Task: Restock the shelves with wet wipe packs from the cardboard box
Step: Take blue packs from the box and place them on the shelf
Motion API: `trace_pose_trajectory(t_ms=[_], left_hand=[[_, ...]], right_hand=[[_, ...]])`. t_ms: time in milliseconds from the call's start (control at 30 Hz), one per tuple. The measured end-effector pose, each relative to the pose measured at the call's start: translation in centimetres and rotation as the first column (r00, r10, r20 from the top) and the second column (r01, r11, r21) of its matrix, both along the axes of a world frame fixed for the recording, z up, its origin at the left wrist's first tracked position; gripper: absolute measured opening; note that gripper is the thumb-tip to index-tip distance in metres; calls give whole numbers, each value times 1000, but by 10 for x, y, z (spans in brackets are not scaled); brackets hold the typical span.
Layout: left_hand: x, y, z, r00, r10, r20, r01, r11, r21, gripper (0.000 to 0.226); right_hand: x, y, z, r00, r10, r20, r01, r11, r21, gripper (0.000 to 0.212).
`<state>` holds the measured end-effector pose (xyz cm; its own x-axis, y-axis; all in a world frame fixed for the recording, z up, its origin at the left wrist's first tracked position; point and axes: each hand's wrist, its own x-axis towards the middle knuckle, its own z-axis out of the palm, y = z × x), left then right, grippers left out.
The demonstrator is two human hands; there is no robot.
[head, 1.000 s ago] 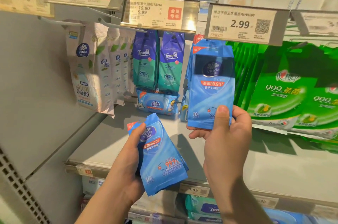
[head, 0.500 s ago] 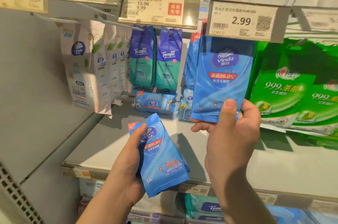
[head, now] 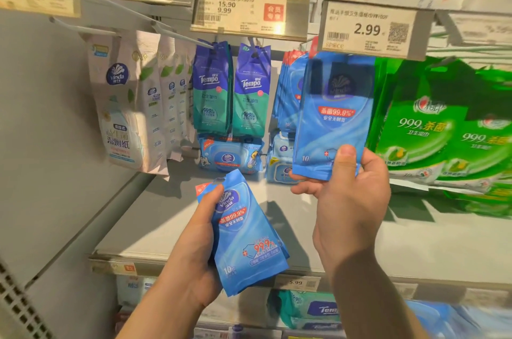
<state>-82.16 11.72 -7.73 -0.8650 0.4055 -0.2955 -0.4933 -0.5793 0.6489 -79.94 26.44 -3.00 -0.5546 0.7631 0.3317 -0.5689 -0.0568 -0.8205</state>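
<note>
My right hand (head: 350, 200) pinches the bottom edge of a blue Vinda wet wipe pack (head: 332, 120), held upright just under the 2.99 price tag (head: 368, 30), its top in shadow. Behind it hang several identical blue packs (head: 288, 89) on a hook. My left hand (head: 194, 250) grips a small stack of the same blue packs (head: 246, 236), tilted, above the grey shelf's front edge (head: 155, 255). The cardboard box is out of view.
Hanging rows fill the back: white Vinda packs (head: 124, 106) at left, purple-green Tempo packs (head: 231, 89) in the middle, green packs (head: 443, 128) at right. Blue tub-style wipe packs (head: 231, 156) lie on the shelf behind. Bare hooks (head: 133, 20) jut out at upper left.
My right hand shifted the single pack a little left and down, its top now in the price tag's shadow. My left hand and its stack stayed put.
</note>
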Motion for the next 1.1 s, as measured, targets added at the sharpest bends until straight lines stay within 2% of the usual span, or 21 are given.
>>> trace_pose_trajectory(t_ms=[233, 367, 500, 633, 767, 933, 1100], left_hand=[[-2, -2, -1, 999, -44, -26, 44, 999, 6, 34], [-5, -4, 0, 997, -59, -49, 58, 998, -24, 20], [-7, -6, 1, 998, -50, -38, 48, 997, -57, 13], [-9, -4, 7, 998, -45, -37, 43, 997, -61, 20], [-11, -3, 11, 1000, -20, -13, 19, 997, -77, 11], [-14, -1, 14, 1000, -13, 7, 13, 995, -96, 11], [-13, 0, 15, 1000, 5, 10, -4, 995, -101, 10]], right_hand=[[-14, 0, 3, 999, -9, 51, 10, 1000, -25, 33], [-16, -6, -6, 996, 91, 9, -90, 993, -76, 17], [-24, -1, -14, 987, 160, 22, -158, 984, -83, 19], [-45, 9, -14, 989, 142, 49, -137, 987, -83, 15], [-69, 20, -12, 989, 112, 96, -104, 991, -90, 14], [-90, 32, -10, 986, 107, 132, -95, 991, -94, 6], [-96, 39, -10, 982, 92, 162, -82, 994, -67, 7]])
